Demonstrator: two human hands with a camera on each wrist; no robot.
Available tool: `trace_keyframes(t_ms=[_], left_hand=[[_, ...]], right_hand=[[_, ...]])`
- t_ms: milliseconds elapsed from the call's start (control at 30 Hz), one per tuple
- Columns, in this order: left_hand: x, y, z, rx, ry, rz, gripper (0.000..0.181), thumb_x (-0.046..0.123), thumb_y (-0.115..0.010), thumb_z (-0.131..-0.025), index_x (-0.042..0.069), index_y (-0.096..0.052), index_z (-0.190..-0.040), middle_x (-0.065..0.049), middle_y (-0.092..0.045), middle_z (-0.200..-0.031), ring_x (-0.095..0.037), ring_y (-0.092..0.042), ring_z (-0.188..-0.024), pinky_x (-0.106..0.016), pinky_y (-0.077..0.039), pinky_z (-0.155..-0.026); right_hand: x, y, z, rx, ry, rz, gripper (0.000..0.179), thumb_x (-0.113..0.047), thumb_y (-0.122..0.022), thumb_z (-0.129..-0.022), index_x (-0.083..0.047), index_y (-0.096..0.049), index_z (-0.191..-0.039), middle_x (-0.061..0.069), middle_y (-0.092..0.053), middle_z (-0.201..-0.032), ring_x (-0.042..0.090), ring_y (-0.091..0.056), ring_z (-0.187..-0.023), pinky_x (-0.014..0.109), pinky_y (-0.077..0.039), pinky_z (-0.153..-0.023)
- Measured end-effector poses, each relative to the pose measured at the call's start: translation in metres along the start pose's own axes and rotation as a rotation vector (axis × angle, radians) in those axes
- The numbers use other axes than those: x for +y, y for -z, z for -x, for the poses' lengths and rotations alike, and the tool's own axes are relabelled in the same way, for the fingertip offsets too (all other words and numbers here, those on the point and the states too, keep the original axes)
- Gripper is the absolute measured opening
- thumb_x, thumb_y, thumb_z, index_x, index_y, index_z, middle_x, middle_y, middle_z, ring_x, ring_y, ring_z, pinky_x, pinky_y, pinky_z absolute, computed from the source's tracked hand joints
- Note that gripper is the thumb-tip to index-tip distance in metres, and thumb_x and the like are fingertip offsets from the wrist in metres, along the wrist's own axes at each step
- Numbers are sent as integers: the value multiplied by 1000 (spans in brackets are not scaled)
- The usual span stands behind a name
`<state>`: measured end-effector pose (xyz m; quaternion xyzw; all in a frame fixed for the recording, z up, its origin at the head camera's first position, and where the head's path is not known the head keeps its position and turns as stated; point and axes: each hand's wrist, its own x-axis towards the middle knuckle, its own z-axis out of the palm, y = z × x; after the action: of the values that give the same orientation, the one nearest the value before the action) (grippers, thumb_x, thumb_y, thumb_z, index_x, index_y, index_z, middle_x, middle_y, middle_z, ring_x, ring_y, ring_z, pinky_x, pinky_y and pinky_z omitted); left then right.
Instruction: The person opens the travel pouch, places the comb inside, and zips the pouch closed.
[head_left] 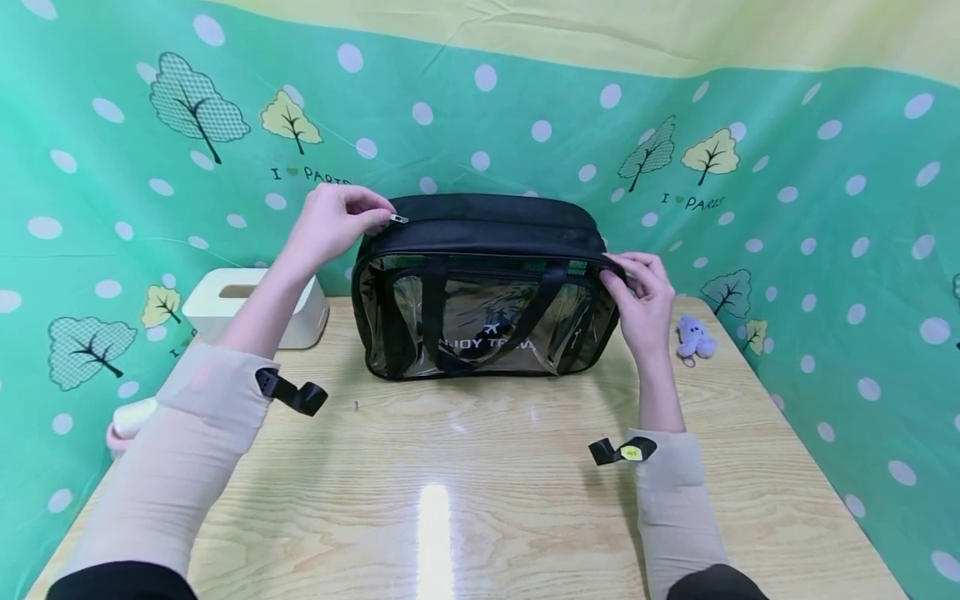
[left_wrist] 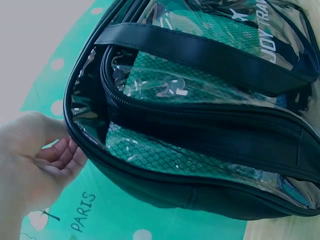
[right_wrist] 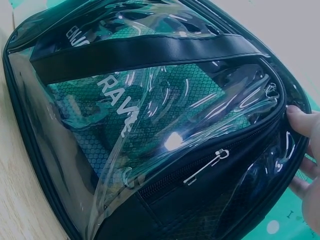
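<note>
A black travel bag [head_left: 487, 287] with clear plastic panels and white lettering stands upright on the wooden table. My left hand [head_left: 337, 221] pinches the metal zipper pull [head_left: 399, 218] at the bag's top left corner. At the top right corner, my right hand [head_left: 641, 292] grips the bag's edge between thumb and fingers. Dark carrying handles [head_left: 435, 312] hang down over the front panel. In the right wrist view a second zipper pull [right_wrist: 207, 166] lies on the front pocket. Green mesh-patterned material [left_wrist: 150, 150] shows through the clear plastic in the left wrist view.
Behind my left forearm sits a white tissue box [head_left: 300, 321]. A small purple plush keychain [head_left: 694, 337] lies at the table's right side. White and pink items [head_left: 129, 425] are partly covered by my left sleeve. A green dotted curtain [head_left: 480, 125] encloses the table [head_left: 525, 492].
</note>
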<state>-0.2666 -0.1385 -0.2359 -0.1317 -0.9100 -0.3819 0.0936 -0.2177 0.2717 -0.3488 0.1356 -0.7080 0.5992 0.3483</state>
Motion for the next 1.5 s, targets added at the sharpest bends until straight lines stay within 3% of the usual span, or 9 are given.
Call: trace_keyframes(t_ms=[433,600,733,833,1000,1267,1500], left_hand=[[-21,3,13,22,50,71,31,35,-68,-100,11,-76,-118,-2,-78,-101,4,-65,-79,-20,-51,-80],[-29,2,17,40,73,126,32,35,-68,-100,11,-76,-119,11,-76,-93,5,-67,-79,-25,-52,-87],[-37,1,20,55,91,185,32,34,-69,-99,10,-76,-119,19,-74,-89,-3,-71,-84,-25,-51,-89],[-42,1,24,66,111,226,33,34,-69,-99,9,-75,-120,20,-73,-90,-6,-71,-87,-22,-50,-86],[-51,1,28,76,146,248,35,34,-68,-100,7,-74,-122,20,-73,-91,0,-69,-84,-20,-50,-87],[-62,-2,35,103,136,296,39,35,-70,-98,3,-73,-122,21,-71,-91,-5,-69,-87,-13,-53,-81],[-77,-5,42,110,165,307,44,38,-69,-98,4,-71,-126,25,-70,-90,1,-68,-85,-11,-51,-84]], right_hand=[[1,0,1,2,1,-1,24,-8,-73,-95,0,-76,-117,-6,-61,-114,14,-61,-106,19,-53,-85],[0,0,0,3,2,-3,24,-8,-73,-95,0,-76,-117,-6,-61,-114,14,-61,-107,19,-53,-84],[0,0,1,1,-1,0,23,-8,-73,-94,0,-77,-116,-6,-61,-114,14,-61,-107,19,-53,-83],[1,0,1,-1,-1,2,23,-8,-73,-94,-1,-77,-117,-6,-61,-114,14,-61,-107,20,-53,-84],[1,1,0,0,-3,4,24,-9,-73,-95,-1,-76,-117,-6,-61,-114,14,-61,-107,19,-53,-85],[-1,1,0,4,7,3,24,-8,-73,-95,0,-76,-117,-7,-61,-114,13,-61,-106,18,-53,-84],[-1,0,1,0,1,-4,24,-7,-73,-94,1,-76,-117,-6,-61,-114,13,-62,-106,18,-53,-84]])
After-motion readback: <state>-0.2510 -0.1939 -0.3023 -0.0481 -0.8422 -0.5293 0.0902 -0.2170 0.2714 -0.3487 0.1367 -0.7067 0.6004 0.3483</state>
